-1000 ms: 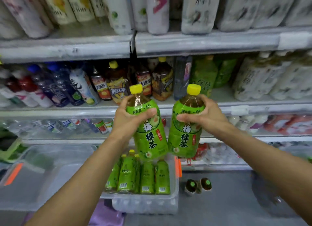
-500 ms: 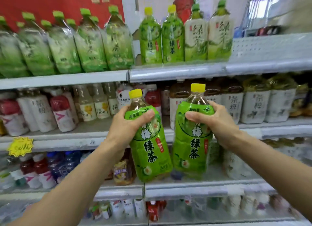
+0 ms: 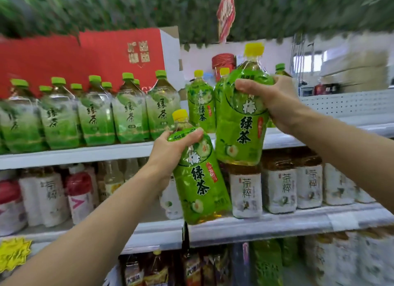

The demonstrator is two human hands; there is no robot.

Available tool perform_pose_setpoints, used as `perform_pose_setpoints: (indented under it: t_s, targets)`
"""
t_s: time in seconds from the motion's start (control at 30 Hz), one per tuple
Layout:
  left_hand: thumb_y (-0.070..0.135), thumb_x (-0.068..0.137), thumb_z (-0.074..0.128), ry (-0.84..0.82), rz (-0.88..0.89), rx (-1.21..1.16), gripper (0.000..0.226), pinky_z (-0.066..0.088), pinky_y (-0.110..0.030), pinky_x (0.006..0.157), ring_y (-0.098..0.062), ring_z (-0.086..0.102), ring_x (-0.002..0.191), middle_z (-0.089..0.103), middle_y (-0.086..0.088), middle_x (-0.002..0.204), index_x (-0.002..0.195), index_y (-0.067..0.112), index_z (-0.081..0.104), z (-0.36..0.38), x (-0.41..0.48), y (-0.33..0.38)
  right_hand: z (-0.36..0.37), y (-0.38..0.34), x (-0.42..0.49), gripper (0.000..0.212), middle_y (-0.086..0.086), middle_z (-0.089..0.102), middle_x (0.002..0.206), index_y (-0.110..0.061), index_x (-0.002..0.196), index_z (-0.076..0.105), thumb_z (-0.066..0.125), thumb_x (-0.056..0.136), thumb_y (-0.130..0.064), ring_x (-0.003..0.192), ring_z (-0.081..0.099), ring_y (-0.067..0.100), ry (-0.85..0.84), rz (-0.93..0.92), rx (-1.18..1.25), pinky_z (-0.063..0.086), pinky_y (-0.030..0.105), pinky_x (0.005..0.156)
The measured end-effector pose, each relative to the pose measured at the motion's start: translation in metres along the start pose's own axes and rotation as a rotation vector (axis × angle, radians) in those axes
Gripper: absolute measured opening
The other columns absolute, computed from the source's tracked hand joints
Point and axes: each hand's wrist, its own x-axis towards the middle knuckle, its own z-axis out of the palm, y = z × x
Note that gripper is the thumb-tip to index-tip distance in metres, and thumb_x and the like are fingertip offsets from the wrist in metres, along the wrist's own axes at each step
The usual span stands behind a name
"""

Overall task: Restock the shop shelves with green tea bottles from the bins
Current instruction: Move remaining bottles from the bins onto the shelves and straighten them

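My left hand grips a green tea bottle with a yellow cap around its shoulder, tilted, in front of the middle shelf. My right hand grips a second green tea bottle higher up, at the edge of the top shelf. Two matching yellow-capped green tea bottles stand on that shelf just behind the raised one. The bins are out of view.
A row of green-capped tea bottles fills the top shelf's left part, with a red carton behind. White-labelled bottles line the middle shelf. The top shelf to the right of my right hand shows bare perforated backing.
The view swung up from the bin to the top shelves. Both hands rose with their bottles; the right one went higher, up to the top shelf edge.
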Motion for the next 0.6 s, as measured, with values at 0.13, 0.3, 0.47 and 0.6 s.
perform_pose_setpoints:
  t_s: [0.13, 0.3, 0.47, 0.6]
  targets:
    - [0.068, 0.031, 0.09, 0.001, 0.011, 0.001, 0.131, 0.052, -0.051, 0.1, -0.031, 0.067, 0.113, 0.066, -0.009, 0.13, 0.145, 0.02, 0.046, -0.006, 0.023, 0.003, 0.018, -0.011, 0.037, 0.044, -0.001, 0.078, 0.084, -0.016, 0.095, 0.069, 0.091, 0.063, -0.037, 0.079, 0.076, 0.017, 0.054, -0.081, 0.033, 0.059, 0.028, 0.067]
    - [0.064, 0.037, 0.09, 0.022, 0.014, -0.019, 0.121, 0.057, -0.049, 0.092, -0.028, 0.071, 0.104, 0.07, -0.008, 0.123, 0.142, 0.021, 0.048, -0.004, 0.045, 0.002, 0.043, -0.001, 0.079, 0.056, -0.003, 0.078, 0.085, -0.017, 0.099, 0.07, 0.093, 0.055, -0.043, 0.079, 0.075, 0.012, 0.092, -0.14, -0.018, 0.062, 0.033, 0.077]
    - [0.061, 0.035, 0.092, 0.037, -0.004, -0.065, 0.12, 0.057, -0.05, 0.093, -0.029, 0.072, 0.103, 0.071, -0.008, 0.121, 0.14, 0.02, 0.051, 0.003, 0.057, -0.003, 0.065, 0.021, 0.108, 0.102, 0.005, 0.072, 0.11, -0.007, 0.129, 0.058, 0.089, 0.048, -0.061, 0.097, 0.071, 0.018, 0.009, -0.105, -0.124, 0.058, 0.038, 0.09]
    - [0.061, 0.035, 0.093, 0.047, 0.004, -0.08, 0.121, 0.057, -0.049, 0.093, -0.029, 0.073, 0.102, 0.072, -0.007, 0.12, 0.141, 0.019, 0.051, 0.001, 0.064, -0.009, 0.07, 0.047, 0.13, 0.084, -0.002, 0.074, 0.097, -0.011, 0.118, 0.063, 0.088, 0.054, -0.059, 0.084, 0.072, 0.009, -0.049, -0.061, -0.162, 0.059, 0.028, 0.08]
